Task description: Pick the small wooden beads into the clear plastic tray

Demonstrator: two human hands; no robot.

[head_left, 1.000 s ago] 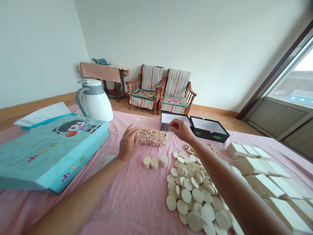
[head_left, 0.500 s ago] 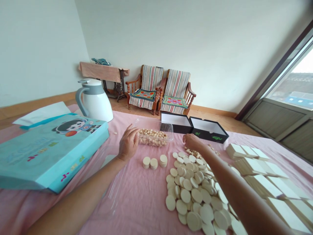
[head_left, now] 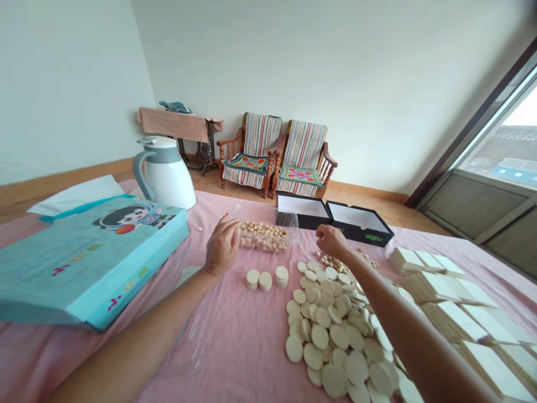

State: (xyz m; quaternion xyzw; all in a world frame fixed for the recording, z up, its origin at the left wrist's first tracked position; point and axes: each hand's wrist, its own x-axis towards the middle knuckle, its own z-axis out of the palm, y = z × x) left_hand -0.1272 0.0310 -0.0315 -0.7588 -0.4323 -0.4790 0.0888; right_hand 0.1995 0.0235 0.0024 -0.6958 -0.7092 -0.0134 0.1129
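Observation:
My left hand (head_left: 221,246) rests against the left end of a clear plastic bag (head_left: 265,232) filled with small round pale beads, fingers curled round its edge. My right hand (head_left: 331,240) hovers just right of the bag, above a small scatter of loose beads (head_left: 333,262), with its fingers pinched together; what they hold is too small to make out. Three short stacks of cream discs (head_left: 266,278) stand in front of the bag. A large heap of cream discs (head_left: 335,330) lies under my right forearm.
Two open black boxes (head_left: 335,218) sit behind the bag. A white jug (head_left: 165,173) and a turquoise printed bag (head_left: 90,252) lie at the left. Rows of cream square blocks (head_left: 444,302) fill the right of the pink cloth (head_left: 243,347). Two striped armchairs (head_left: 277,157) stand by the wall.
My right hand came down from above the bag's right end to the loose beads, then lifted slightly with fingers pinched. My left hand stayed on the bag.

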